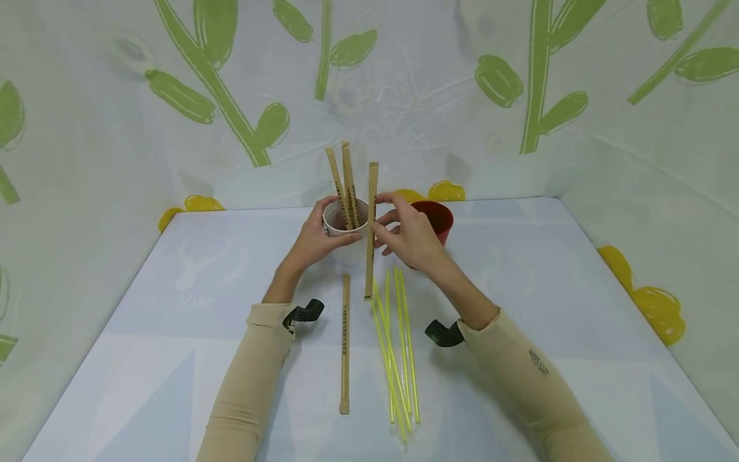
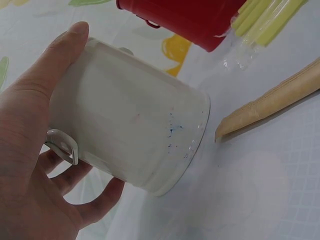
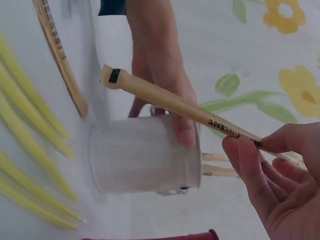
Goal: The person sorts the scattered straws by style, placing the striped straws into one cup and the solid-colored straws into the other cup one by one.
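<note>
My left hand (image 1: 319, 237) grips a small white metal bucket (image 2: 130, 115) around its side, thumb at the front near the rim. Two straws in brown paper wrappers (image 1: 349, 183) stand in the bucket and lean to the left. Between the thumb and fingers of my right hand (image 1: 407, 234) another brown paper-wrapped straw (image 1: 370, 263) is pinched. It hangs nearly upright just right of the white bucket's rim, its lower end over the table. In the right wrist view, printed lettering shows on its wrapper, with a dark mark near one end.
One more paper-wrapped straw (image 1: 345, 346) lies on the table in front of the white bucket. Several yellow straws (image 1: 407, 346) in clear wrappers lie to its right. Behind my right hand stands a red bucket (image 1: 447, 232). A leaf-patterned sheet (image 1: 404, 128) hangs beyond the table's back edge.
</note>
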Demonstrator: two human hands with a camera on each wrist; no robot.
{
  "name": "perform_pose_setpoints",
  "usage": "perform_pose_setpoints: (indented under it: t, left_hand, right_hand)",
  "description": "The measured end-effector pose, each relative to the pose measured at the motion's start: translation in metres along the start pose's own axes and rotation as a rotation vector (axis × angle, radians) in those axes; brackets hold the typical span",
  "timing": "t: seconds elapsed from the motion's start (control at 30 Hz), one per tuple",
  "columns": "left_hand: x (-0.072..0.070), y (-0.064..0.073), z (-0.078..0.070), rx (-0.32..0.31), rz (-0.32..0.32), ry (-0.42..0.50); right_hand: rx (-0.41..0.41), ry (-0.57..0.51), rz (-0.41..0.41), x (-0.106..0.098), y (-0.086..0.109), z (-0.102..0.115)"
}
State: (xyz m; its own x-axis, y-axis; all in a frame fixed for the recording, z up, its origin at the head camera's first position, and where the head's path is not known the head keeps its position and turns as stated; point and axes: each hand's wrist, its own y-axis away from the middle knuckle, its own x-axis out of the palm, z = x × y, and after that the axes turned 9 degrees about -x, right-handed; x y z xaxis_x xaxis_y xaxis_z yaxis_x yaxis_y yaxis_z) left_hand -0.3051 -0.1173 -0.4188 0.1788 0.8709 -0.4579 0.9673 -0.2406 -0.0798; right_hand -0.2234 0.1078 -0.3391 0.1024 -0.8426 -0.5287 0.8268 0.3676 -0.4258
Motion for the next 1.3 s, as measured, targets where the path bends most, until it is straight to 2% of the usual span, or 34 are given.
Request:
perform_pose_setpoints:
  t: [0.2,0.47,0.6,0.73,0.87,1.03,1.3]
  left_hand:
    - [0.000,0.000,0.000,-0.007,-0.005,-0.009]
    - [0.000,0.000,0.001,-0.009,-0.013,-0.012]
    - [0.000,0.000,0.001,-0.014,-0.014,-0.011]
    - [0.000,0.000,0.000,-0.008,-0.010,-0.017]
    - [-0.001,-0.001,-0.001,-0.003,-0.013,-0.026]
    - [-0.002,0.000,-0.002,-0.009,-0.018,-0.017]
    - [-0.001,0.001,-0.002,-0.007,-0.016,-0.006]
  right_hand:
    - [-0.037,0.060,-0.076,-0.010,-0.010,0.006]
    - [-0.032,0.105,-0.123,-0.014,-0.020,0.015]
    - [-0.052,0.084,-0.167,-0.017,-0.026,0.023]
    - [-0.107,0.052,-0.231,-0.019,-0.033,0.029]
    - [-0.137,0.070,-0.271,-0.020,-0.040,0.036]
    - [-0.134,0.075,-0.276,-0.020,-0.047,0.038]
    - [-0.129,0.033,-0.257,-0.013,-0.052,0.029]
